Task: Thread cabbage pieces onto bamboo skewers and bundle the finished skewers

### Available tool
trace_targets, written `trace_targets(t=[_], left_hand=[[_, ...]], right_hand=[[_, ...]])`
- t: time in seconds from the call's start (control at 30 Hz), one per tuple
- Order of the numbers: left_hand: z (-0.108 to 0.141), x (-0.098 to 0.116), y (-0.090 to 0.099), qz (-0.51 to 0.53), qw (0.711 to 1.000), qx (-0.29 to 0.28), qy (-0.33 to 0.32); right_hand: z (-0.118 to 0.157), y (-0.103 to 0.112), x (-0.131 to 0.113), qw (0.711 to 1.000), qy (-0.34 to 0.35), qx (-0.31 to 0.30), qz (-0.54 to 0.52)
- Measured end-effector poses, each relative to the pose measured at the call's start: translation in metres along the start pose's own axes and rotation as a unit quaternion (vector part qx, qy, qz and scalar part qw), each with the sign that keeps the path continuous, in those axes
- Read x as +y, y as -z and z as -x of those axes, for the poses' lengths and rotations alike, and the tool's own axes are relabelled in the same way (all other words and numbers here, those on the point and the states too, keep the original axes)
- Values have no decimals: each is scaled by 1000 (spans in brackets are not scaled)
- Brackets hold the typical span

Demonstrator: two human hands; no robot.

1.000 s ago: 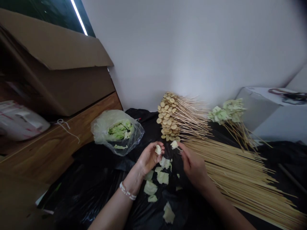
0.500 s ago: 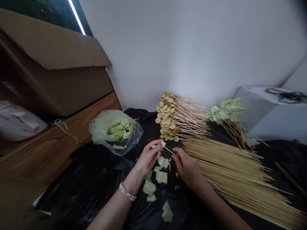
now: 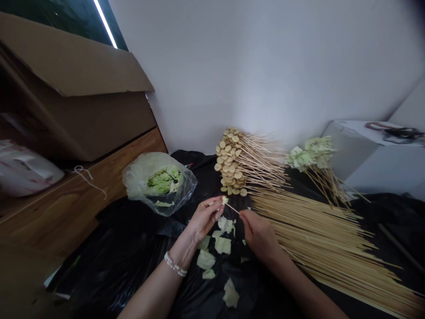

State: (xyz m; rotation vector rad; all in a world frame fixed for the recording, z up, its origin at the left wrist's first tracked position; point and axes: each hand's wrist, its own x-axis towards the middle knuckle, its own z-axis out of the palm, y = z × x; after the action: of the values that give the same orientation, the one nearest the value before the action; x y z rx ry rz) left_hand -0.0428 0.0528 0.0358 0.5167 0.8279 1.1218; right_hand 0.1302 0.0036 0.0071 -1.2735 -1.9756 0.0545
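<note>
My left hand [image 3: 206, 218] pinches a small pale cabbage leaf piece [image 3: 225, 200] at the tip of a thin wooden skewer [image 3: 233, 208]. My right hand [image 3: 259, 234] is closed round that skewer, farther down its length. Below and between my hands, several torn cabbage pieces [image 3: 222, 245] lie on black plastic sheeting [image 3: 186, 292]. To the right of my right hand spreads a wide row of bare skewers [image 3: 318, 239]. Beyond my hands is a pile of skewered round pale slices [image 3: 229, 164], their sticks pointing right.
A clear plastic bag [image 3: 136, 177] with green leaves [image 3: 164, 180] sits at the left. Skewers of cabbage [image 3: 318, 151] lean near a white box [image 3: 358, 155] at the right. A cardboard box [image 3: 99, 119] stands on a wooden surface [image 3: 116, 175]; a white wall is behind.
The cabbage at the skewer's tip looks more bunched up between my left fingers. My right hand has shifted slightly down and right along the skewer.
</note>
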Motion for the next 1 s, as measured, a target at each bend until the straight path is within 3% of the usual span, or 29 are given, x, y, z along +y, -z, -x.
trace_targets(t=[0.27, 0.43, 0.57, 0.77, 1.0], left_hand=[[2, -4, -1, -19, 1000, -6, 12], [7, -17, -5, -68, 995, -50, 50], [5, -15, -3, -74, 995, -50, 32], [0, -1, 2, -16, 998, -62, -18], [-6, 4, 8, 62, 995, -70, -32]], right_hand=[[7, -5, -2, 998, 18, 25, 58], [3, -5, -4, 1000, -2, -1, 6], [-1, -3, -3, 1000, -6, -5, -10], [-4, 3, 4, 999, -32, 14, 27], [-6, 9, 8, 996, -42, 7, 77]])
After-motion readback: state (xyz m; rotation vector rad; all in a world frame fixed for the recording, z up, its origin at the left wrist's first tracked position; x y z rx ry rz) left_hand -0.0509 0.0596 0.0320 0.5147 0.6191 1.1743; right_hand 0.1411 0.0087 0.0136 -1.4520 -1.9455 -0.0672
